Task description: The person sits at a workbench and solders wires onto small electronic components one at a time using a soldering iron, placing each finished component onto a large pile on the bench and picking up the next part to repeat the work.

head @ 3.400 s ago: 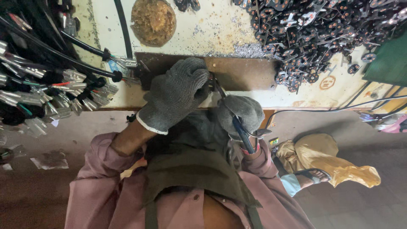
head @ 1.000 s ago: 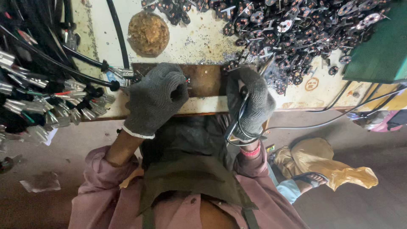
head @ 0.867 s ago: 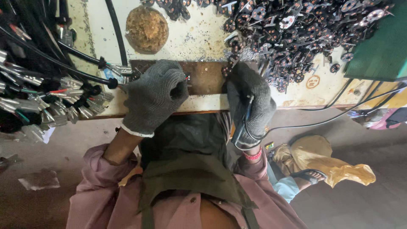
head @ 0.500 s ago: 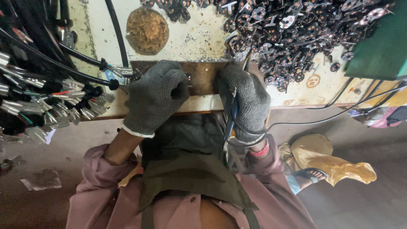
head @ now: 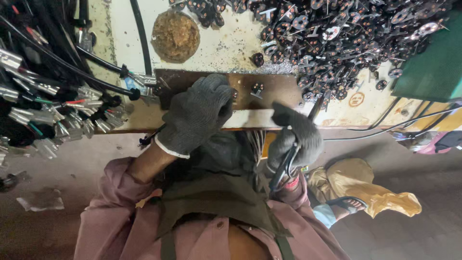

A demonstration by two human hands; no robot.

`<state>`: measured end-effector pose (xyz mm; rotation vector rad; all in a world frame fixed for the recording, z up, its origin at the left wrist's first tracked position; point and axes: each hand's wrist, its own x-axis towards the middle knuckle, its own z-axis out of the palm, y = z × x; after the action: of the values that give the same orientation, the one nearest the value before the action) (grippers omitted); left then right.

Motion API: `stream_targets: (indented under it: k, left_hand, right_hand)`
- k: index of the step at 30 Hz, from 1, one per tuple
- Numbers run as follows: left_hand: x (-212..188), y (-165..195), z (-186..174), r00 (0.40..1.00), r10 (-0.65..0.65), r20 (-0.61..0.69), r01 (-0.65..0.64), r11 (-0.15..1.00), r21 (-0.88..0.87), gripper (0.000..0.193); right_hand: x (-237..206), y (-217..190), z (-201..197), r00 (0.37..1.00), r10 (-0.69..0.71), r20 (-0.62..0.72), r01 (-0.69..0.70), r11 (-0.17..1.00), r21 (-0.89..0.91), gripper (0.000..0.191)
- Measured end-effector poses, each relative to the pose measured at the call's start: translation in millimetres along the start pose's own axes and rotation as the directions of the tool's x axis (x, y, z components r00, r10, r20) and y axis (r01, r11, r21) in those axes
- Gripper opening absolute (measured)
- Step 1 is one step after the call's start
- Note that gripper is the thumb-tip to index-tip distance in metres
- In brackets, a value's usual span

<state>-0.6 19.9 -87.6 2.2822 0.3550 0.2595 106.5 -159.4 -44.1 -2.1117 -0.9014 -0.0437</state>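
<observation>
A worn, pale table (head: 226,45) carries a brown wooden board (head: 269,89) at its near edge. The gloved left hand (head: 198,113) lies curled on the board's left part; whether it grips anything cannot be told. The gloved right hand (head: 293,139) — just right of the board's front edge — is closed around black-handled pliers (head: 284,166). Beyond the board lies a heap of small dark metal parts (head: 337,33); left of it, a bundle of black cables (head: 43,86).

A scuffed, cream-topped bench (head: 231,43) stretches beyond the hands, its front edge worn to bare wood. Below it, on both sides of the hands, lies a dusty grey-brown floor (head: 423,236). A green board (head: 433,67) leans far to the right. Light is dim and warm.
</observation>
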Motion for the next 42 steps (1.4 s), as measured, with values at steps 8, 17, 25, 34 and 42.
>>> stream_targets:
  k: [8,17,25,34,42]
  left_hand:
    - [3.6,0.2,0.4,0.998,-0.003,0.058,0.005,0.999,-0.037,0.024]
    - [-27.3,29.8,-21.0,0.956,-0.062,-0.286,0.150,0.943,0.298,0.037]
    - [-25.4,30.2,-22.4,0.966,-0.102,0.239,0.019,0.946,0.325,0.013]
    - [-36.3,10.4,12.9,0.999,0.046,-0.027,-0.035,0.944,0.328,0.035]
    - [-21.9,44.1,-40.8,0.959,-0.204,0.194,0.130,0.932,0.339,0.019]
  right_hand:
    - [-36.6,42.8,43.1,0.954,0.005,0.301,0.090,0.950,-0.298,0.007]
    - [-35.3,33.1,39.3,0.941,0.282,0.188,-0.339,0.799,0.496,0.017]
    - [-41.7,45.0,48.7,0.940,0.302,-0.159,-0.247,0.923,0.294,0.008]
    - [-43.0,39.3,37.1,0.912,0.382,0.153,-0.410,0.814,0.412,0.017]
    - [-36.1,34.9,51.5,0.836,0.497,-0.232,-0.323,0.788,0.524,0.008]
